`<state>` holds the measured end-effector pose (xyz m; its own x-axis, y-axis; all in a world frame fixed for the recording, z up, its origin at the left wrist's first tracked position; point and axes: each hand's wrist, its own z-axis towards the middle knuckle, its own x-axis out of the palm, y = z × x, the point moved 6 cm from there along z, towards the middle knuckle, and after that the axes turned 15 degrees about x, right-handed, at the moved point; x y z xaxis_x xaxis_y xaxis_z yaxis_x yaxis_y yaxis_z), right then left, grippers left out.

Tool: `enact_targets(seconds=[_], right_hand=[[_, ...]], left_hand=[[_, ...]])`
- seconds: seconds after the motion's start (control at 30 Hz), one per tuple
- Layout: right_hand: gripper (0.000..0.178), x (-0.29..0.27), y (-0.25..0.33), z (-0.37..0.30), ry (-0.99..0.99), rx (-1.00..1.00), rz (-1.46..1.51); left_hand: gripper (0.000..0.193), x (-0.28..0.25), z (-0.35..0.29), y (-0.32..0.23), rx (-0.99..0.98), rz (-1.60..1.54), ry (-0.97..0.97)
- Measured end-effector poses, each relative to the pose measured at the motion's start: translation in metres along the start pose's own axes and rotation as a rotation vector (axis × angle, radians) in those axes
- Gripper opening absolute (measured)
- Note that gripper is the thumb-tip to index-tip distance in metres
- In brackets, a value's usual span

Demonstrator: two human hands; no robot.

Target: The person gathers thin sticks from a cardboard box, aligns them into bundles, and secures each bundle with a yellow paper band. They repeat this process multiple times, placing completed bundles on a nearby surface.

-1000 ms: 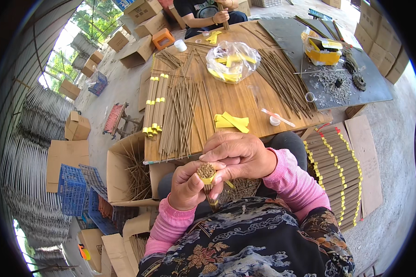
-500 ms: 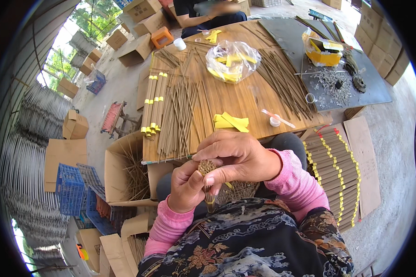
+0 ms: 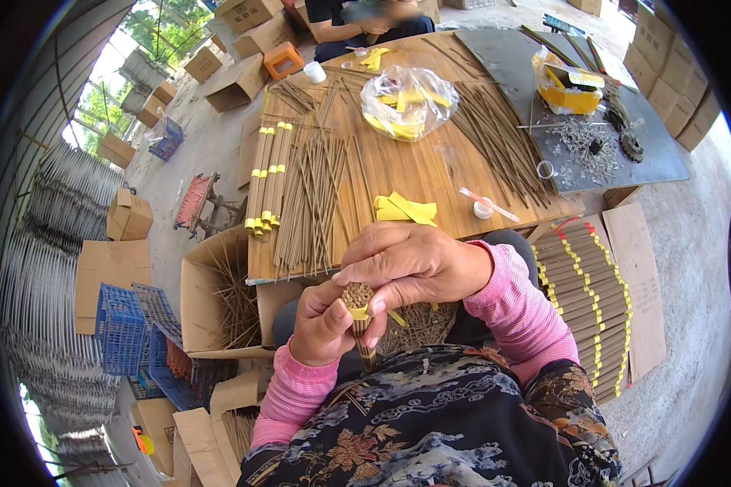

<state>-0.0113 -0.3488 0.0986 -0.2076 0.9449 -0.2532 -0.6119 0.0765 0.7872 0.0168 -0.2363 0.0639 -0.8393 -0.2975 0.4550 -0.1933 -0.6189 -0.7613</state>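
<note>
Just beyond my lap I hold an upright bundle of brown incense sticks (image 3: 356,295), its round end facing up. A yellow paper band (image 3: 360,313) goes around it near the top, and another yellow band shows lower down. My left hand (image 3: 321,326) is wrapped round the bundle from the left, thumb against its side. My right hand (image 3: 418,264) arches over from the right, its thumb and fingers closed at the band. On the table edge ahead lie loose yellow paper strips (image 3: 404,209) and a small white pot (image 3: 482,210) with a brush or stick across it.
The wooden table (image 3: 430,174) carries loose sticks (image 3: 321,199), banded bundles (image 3: 268,174) and a plastic bag of yellow strips (image 3: 408,104). Finished bundles (image 3: 589,312) lie at right; a carton of sticks (image 3: 223,300) stands at left. Across the table sits another person (image 3: 337,31).
The yellow band now shows around the bundle's top, where my fingers covered it before. The bundle's end is more exposed, and my hands have shifted slightly.
</note>
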Motion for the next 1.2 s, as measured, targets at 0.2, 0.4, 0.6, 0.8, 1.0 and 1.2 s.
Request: enact_targets(seconds=[0.2,0.4,0.6,0.8,1.0,1.2], right_hand=[[0.041,0.005,-0.009,0.003,0.030,0.111,0.021],[0.067,0.026,-0.039,-0.006,0.055,0.358,0.583],[0.034,0.085,-0.062,-0.023,0.120,0.543,0.428],[0.025,0.079,-0.060,-0.024,-0.048,0.552,0.315],[0.035,0.089,-0.050,-0.023,0.028,0.640,0.352],[0.024,0.101,-0.042,-0.028,-0.089,0.750,0.260]], left_hand=[[0.050,-0.008,0.001,-0.008,0.050,0.022,-0.001],[0.045,-0.013,0.018,-0.040,0.261,0.007,0.054],[0.046,-0.017,0.030,-0.061,0.376,0.017,-0.059],[0.031,-0.011,0.029,-0.085,0.480,0.420,-0.278],[0.025,-0.008,0.028,-0.100,0.473,0.339,-0.436],[0.023,-0.004,0.024,-0.102,0.430,0.377,-0.487]])
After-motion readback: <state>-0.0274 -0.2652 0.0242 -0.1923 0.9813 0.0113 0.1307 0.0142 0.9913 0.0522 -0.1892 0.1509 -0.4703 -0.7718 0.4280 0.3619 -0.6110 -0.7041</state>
